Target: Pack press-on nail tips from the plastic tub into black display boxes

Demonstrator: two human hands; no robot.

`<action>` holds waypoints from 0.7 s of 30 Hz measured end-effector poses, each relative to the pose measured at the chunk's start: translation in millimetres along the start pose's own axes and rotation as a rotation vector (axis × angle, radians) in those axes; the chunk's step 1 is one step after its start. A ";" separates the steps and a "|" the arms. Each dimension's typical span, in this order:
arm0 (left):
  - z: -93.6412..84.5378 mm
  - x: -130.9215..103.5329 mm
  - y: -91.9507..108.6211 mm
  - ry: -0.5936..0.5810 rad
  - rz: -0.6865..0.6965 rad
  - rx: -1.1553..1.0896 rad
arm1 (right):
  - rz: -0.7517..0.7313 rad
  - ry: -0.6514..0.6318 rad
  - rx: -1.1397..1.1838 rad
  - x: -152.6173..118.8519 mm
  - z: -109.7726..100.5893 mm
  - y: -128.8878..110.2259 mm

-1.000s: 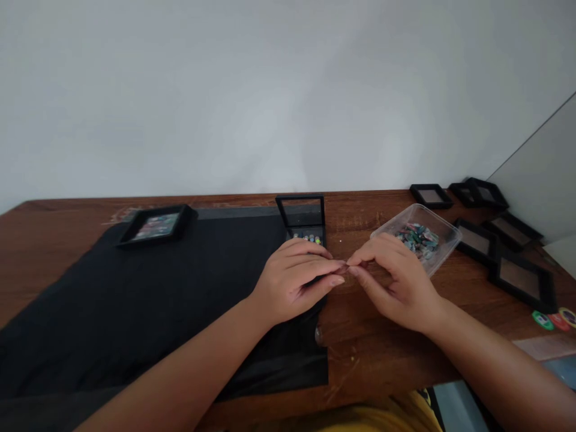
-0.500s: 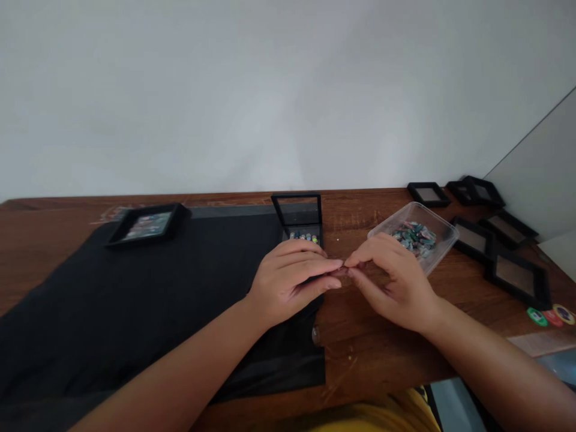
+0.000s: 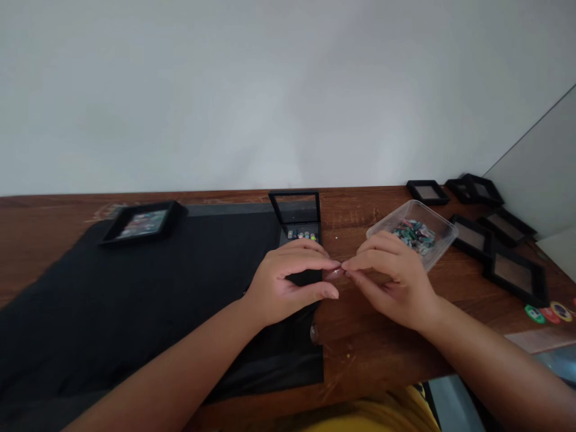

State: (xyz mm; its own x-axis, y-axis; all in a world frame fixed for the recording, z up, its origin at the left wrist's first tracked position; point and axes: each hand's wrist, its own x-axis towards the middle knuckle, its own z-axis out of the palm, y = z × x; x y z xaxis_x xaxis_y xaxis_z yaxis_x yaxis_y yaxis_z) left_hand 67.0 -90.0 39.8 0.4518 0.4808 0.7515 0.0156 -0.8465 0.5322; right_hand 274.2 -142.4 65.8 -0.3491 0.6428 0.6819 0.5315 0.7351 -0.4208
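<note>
My right hand (image 3: 393,279) pinches a small, shiny, see-through piece with a pinkish tint (image 3: 333,274) between thumb and forefinger; it looks like a tiny plastic wrapper, though its kind is not clear. My left hand (image 3: 288,282) is open, its thumb apart from the fingers and its fingertips touching the top of that piece. Behind my left hand stands a black frame box (image 3: 318,210) with its clear lid raised. Small colourful pieces (image 3: 301,235) sit in a row inside it, the lower part hidden by my fingers.
A clear plastic tub (image 3: 443,249) of small wrapped bits (image 3: 414,236) stands behind my right hand. A black cloth (image 3: 180,300) covers the left side of the wooden table (image 3: 355,354). A filled black frame (image 3: 144,225) lies on it. Several black frames (image 3: 517,273) and round stickers (image 3: 534,313) lie right.
My left thumb has dropped away from the fingers, letting go of the small shiny piece. The right hand keeps its pinch in nearly the same place.
</note>
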 end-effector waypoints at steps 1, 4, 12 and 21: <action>0.3 -1.3 0.2 -0.004 -0.036 -0.053 | -0.003 0.001 -0.003 0.1 -0.2 -0.1; -0.1 -4.5 1.7 -0.012 -0.143 -0.161 | -0.006 0.000 -0.004 0.1 -0.7 -0.5; -1.8 -6.2 4.8 -0.046 -0.352 -0.316 | -0.011 -0.007 -0.020 0.3 0.6 -0.4; 2.4 -8.2 4.4 0.038 -0.378 -0.296 | 0.043 -0.004 0.016 -0.5 1.7 -5.0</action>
State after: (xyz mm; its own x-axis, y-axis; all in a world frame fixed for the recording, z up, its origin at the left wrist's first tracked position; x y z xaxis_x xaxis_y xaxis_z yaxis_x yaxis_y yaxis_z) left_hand 65.5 -98.2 35.1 0.4308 0.7549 0.4945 -0.0841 -0.5120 0.8549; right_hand 270.5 -146.0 66.6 -0.3298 0.6745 0.6605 0.5336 0.7103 -0.4590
